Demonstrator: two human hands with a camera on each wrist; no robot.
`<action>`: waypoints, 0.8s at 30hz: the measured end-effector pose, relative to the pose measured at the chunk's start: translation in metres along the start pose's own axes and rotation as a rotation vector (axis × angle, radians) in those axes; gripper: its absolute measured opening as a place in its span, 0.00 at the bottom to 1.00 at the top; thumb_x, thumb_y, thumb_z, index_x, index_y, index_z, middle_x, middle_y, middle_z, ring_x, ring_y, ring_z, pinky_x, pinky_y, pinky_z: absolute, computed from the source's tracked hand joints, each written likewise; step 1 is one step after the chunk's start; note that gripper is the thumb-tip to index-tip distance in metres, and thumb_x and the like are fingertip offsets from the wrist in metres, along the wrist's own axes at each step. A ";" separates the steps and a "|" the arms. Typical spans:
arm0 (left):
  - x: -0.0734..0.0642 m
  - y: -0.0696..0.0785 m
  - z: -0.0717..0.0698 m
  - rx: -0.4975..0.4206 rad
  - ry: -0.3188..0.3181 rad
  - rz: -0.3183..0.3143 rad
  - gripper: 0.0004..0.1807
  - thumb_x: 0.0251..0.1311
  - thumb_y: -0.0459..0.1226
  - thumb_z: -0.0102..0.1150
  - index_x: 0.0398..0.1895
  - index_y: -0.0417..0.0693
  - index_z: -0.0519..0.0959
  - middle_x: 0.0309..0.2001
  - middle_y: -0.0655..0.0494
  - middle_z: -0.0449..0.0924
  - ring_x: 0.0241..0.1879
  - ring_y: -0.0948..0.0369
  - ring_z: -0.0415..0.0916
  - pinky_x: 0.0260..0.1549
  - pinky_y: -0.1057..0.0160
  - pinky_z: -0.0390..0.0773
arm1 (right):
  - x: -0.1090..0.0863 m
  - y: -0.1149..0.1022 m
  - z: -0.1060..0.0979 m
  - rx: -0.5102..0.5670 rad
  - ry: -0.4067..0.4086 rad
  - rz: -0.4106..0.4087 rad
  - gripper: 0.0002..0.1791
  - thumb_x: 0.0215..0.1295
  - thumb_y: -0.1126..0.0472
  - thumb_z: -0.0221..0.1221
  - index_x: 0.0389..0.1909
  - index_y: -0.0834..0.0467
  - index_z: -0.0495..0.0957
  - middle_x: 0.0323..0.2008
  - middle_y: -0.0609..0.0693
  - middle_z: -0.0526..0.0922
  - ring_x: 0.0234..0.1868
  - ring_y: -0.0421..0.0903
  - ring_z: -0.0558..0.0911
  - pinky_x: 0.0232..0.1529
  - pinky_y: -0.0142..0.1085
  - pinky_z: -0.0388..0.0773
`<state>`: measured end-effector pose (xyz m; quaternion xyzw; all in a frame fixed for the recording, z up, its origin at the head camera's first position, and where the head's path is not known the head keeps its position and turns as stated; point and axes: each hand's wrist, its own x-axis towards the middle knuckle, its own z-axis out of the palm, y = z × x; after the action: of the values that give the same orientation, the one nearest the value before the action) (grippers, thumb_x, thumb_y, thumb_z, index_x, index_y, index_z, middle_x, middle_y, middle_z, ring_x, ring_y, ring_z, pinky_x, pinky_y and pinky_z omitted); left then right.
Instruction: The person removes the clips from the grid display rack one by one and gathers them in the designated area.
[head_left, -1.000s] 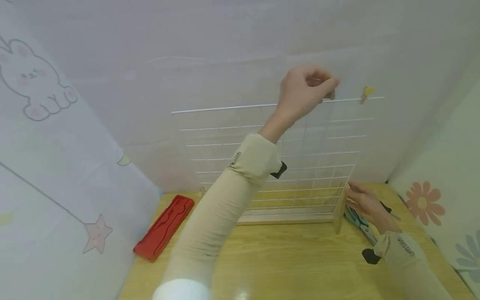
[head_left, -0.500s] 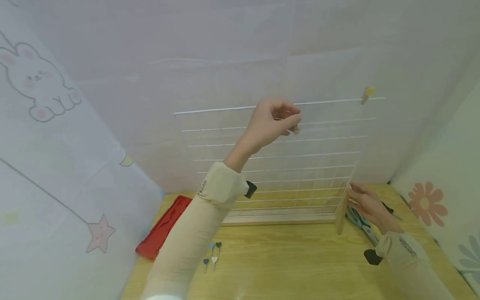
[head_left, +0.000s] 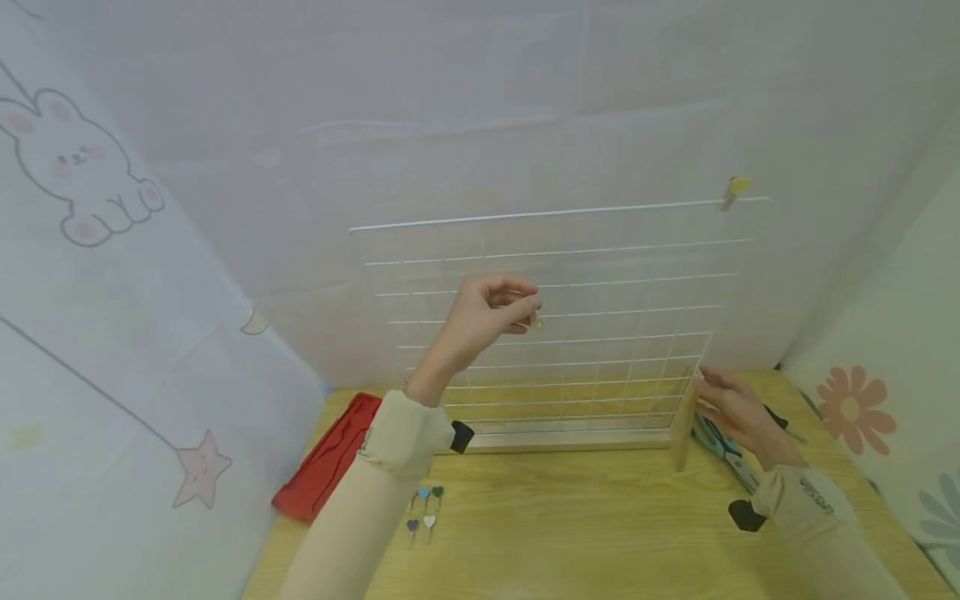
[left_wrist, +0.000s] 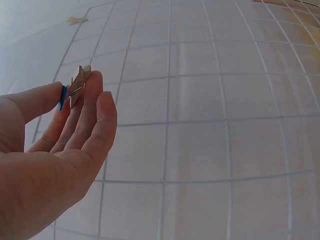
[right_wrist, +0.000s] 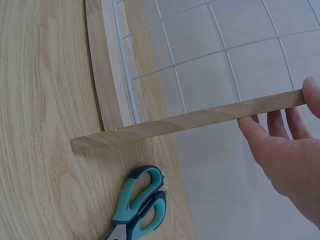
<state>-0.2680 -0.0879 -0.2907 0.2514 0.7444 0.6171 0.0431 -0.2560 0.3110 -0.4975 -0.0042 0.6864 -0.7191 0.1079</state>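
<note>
Between thumb and fingers, my left hand point(head_left: 487, 312) pinches a small wooden clothespin point(left_wrist: 79, 84) with a blue piece at its thumb end. That hand is in front of the middle of a white wire grid point(head_left: 525, 215), below its top bar. A clothespin with a yellow heart point(head_left: 738, 185) is clipped on the top bar near the right corner. My right hand point(head_left: 735, 406) holds the upper part of the wooden side post point(right_wrist: 200, 117) at the grid's right end, thumb on one side and fingers on the other.
Scissors with teal handles point(right_wrist: 142, 200) lie on the table beside the right post. A red tray point(head_left: 330, 458) lies at the left. Several small heart-topped clips point(head_left: 424, 493) lie near my left sleeve. Printed cloth walls point(head_left: 480, 83) close in the back and sides.
My left hand has moved down and left from the grid's top bar, the clothespin still in its fingers. The heart-topped clips have come out from behind the sleeve. My right hand stays put.
</note>
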 end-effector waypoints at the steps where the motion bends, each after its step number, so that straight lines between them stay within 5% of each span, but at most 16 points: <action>1: -0.004 -0.007 -0.002 -0.002 -0.003 -0.017 0.12 0.63 0.33 0.60 0.48 0.37 0.79 0.40 0.45 0.83 0.35 0.57 0.82 0.39 0.57 0.83 | 0.000 0.000 0.000 0.004 0.001 0.001 0.45 0.74 0.52 0.48 0.73 0.66 0.29 0.72 0.69 0.30 0.47 0.24 0.73 0.56 0.31 0.73; 7: -0.033 -0.054 -0.013 -0.035 -0.001 -0.135 0.13 0.63 0.32 0.60 0.49 0.35 0.78 0.41 0.45 0.83 0.36 0.51 0.81 0.39 0.55 0.83 | 0.001 -0.001 0.002 0.019 0.013 0.018 0.45 0.74 0.51 0.50 0.74 0.64 0.30 0.73 0.67 0.29 0.47 0.24 0.72 0.59 0.33 0.71; 10: -0.051 -0.081 -0.016 -0.083 0.017 -0.193 0.14 0.63 0.32 0.60 0.50 0.33 0.77 0.41 0.45 0.83 0.38 0.50 0.81 0.39 0.55 0.83 | 0.000 -0.001 0.002 0.008 0.016 0.029 0.45 0.73 0.51 0.49 0.74 0.64 0.30 0.73 0.67 0.29 0.59 0.34 0.69 0.61 0.35 0.69; 14: -0.072 -0.107 -0.016 -0.141 0.038 -0.246 0.16 0.63 0.31 0.59 0.52 0.31 0.75 0.44 0.43 0.83 0.37 0.54 0.81 0.41 0.53 0.82 | -0.001 -0.001 0.000 -0.007 0.013 0.040 0.45 0.74 0.50 0.49 0.74 0.63 0.29 0.73 0.66 0.28 0.72 0.53 0.51 0.61 0.34 0.69; 18: -0.086 -0.123 -0.015 -0.179 0.049 -0.288 0.18 0.64 0.33 0.59 0.53 0.30 0.74 0.45 0.43 0.82 0.38 0.55 0.81 0.44 0.51 0.81 | 0.000 -0.001 -0.001 -0.009 0.017 0.042 0.45 0.74 0.50 0.48 0.74 0.62 0.29 0.73 0.65 0.27 0.73 0.59 0.42 0.57 0.30 0.72; 21: -0.097 -0.135 -0.016 -0.197 0.064 -0.317 0.20 0.63 0.34 0.60 0.53 0.29 0.73 0.43 0.47 0.83 0.37 0.56 0.80 0.44 0.50 0.81 | 0.000 -0.001 -0.001 -0.011 0.024 0.038 0.45 0.74 0.50 0.49 0.74 0.63 0.30 0.73 0.66 0.28 0.73 0.56 0.49 0.58 0.31 0.71; 24: -0.111 -0.150 -0.018 -0.201 0.071 -0.338 0.21 0.63 0.34 0.60 0.54 0.27 0.72 0.42 0.49 0.83 0.35 0.58 0.79 0.43 0.53 0.81 | 0.000 -0.001 0.000 -0.002 0.020 0.032 0.45 0.73 0.50 0.49 0.74 0.63 0.31 0.73 0.67 0.29 0.64 0.42 0.66 0.59 0.32 0.71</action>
<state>-0.2261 -0.1681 -0.4546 0.0954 0.7118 0.6807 0.1445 -0.2560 0.3109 -0.4967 0.0139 0.6883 -0.7165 0.1126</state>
